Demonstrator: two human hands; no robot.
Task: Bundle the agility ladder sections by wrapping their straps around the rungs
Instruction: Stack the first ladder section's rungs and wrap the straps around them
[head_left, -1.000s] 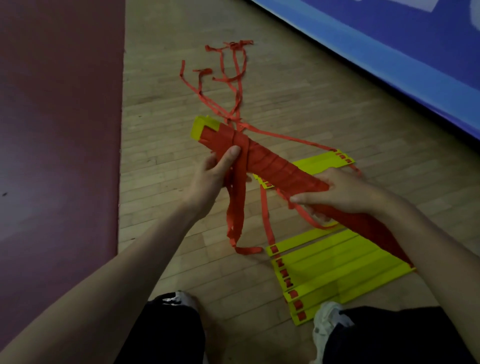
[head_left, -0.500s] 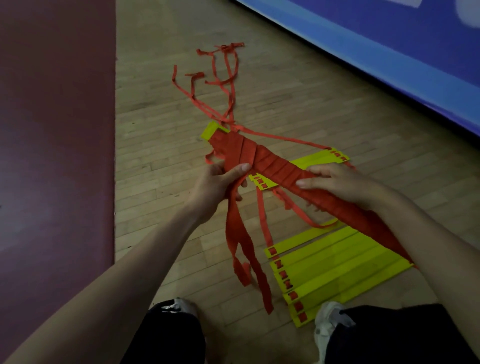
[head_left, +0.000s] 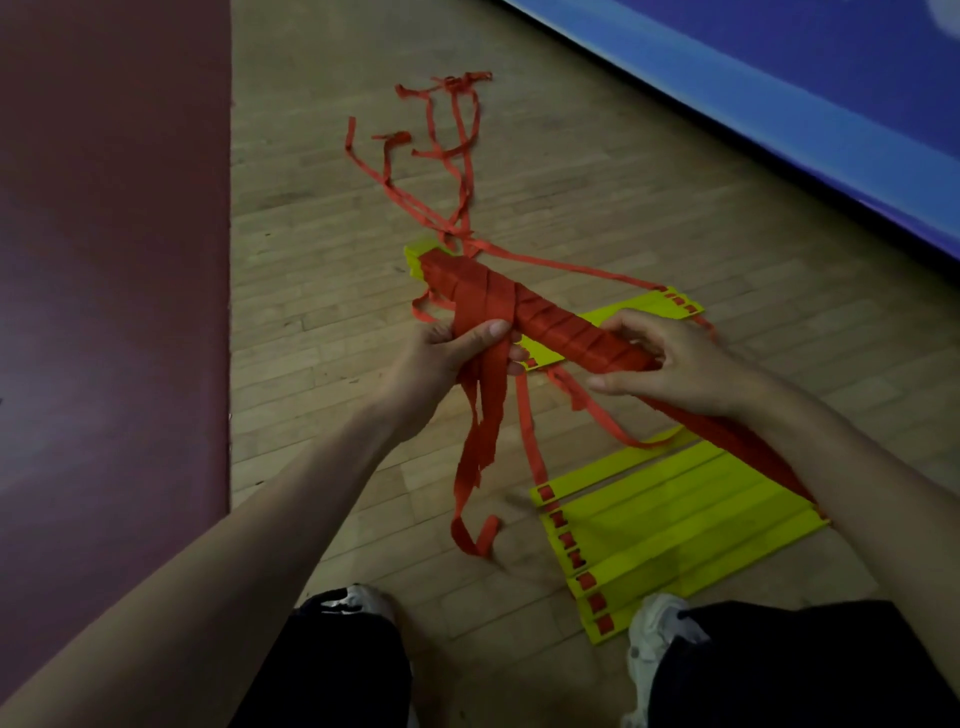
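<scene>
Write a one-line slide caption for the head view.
Left hand grips loose red straps while right hand holds the strap-wrapped rung bundle over a wooden floor; a yellow ladder section lies flat.

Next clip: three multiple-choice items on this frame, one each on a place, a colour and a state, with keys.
1. The loose yellow rungs lie: A on the maroon mat; B on the wood floor near the right shoe; C on the blue mat.
2. The straps are: A red; B black; C white.
3. The left hand: A lies flat on the floor; B grips hanging straps; C is an empty fist.
Key: B, planks show around the rungs; A, all webbing is red; B, fingers curl round the straps.
</scene>
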